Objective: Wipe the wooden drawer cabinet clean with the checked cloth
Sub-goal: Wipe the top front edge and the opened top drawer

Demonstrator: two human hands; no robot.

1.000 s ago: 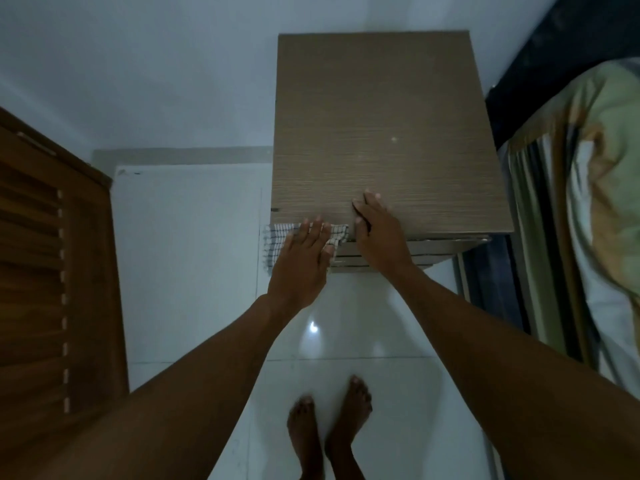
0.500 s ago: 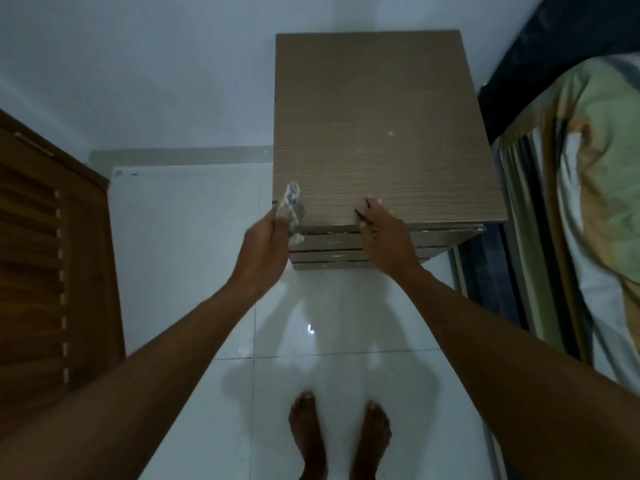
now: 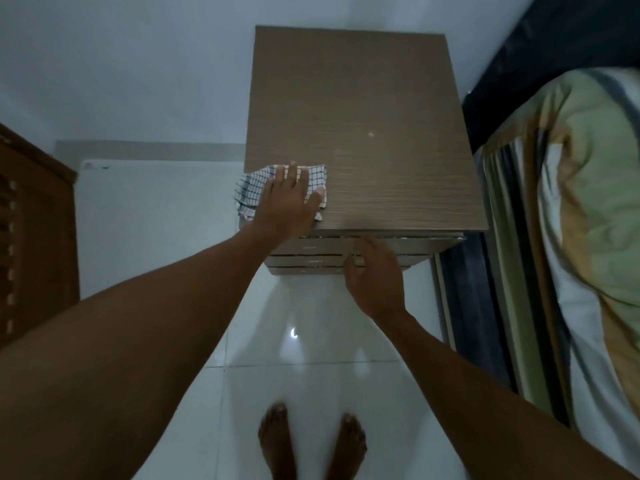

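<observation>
The wooden drawer cabinet (image 3: 363, 109) stands against the white wall, seen from above, with its drawer fronts just visible below the top's front edge. The checked cloth (image 3: 254, 187) lies flat on the front left corner of the top and hangs slightly over the left edge. My left hand (image 3: 289, 199) presses on the cloth with straight, spread fingers. My right hand (image 3: 375, 271) hovers in front of the drawer fronts, fingers relaxed and holding nothing; whether it touches them I cannot tell.
A bed with a striped green and yellow cover (image 3: 568, 237) runs along the right, close to the cabinet. A brown slatted wooden door (image 3: 31, 244) is at the left. My bare feet (image 3: 311, 441) stand on glossy white floor tiles (image 3: 145, 237).
My left hand lifted the bunched cloth from the cabinet's front left edge and laid it flat on the top. My right hand left the top's front edge and dropped before the drawers.
</observation>
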